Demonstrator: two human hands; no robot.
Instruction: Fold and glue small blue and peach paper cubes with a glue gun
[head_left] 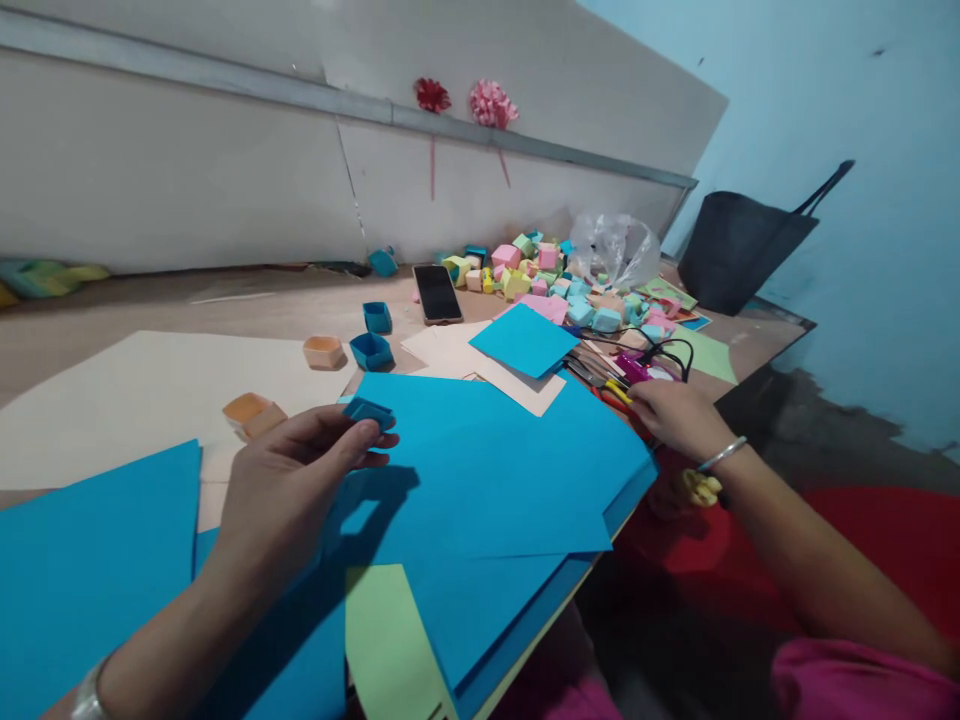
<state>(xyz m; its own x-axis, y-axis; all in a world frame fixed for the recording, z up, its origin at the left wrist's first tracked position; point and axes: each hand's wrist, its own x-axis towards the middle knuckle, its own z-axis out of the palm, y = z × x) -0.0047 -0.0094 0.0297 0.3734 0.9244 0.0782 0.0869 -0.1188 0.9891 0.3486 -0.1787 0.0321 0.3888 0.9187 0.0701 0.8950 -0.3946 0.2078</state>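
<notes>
My left hand point(289, 480) pinches a small folded blue paper box point(369, 412) between thumb and fingers, above the blue sheets. On the right edge of the table my right hand point(681, 418) has its fingers closed at the yellow and orange handles point(616, 392) of some tools, perhaps scissors. What sits between those fingertips is hidden. Large blue paper sheets point(487, 480) lie under both hands. Just beyond my left hand stand two blue paper boxes, one nearer point(371, 351) and one farther point(377, 317). Two peach paper boxes, one point(324, 351) upright and one point(253, 412) partly behind my hand, are beside them.
A phone point(437, 294) lies near the wall. Right of it are a heap of coloured paper boxes point(517, 270) and a clear plastic bag point(616, 250). A blue square point(525, 340) rests on peach paper. The dark bag point(739, 250) stands at the far right corner.
</notes>
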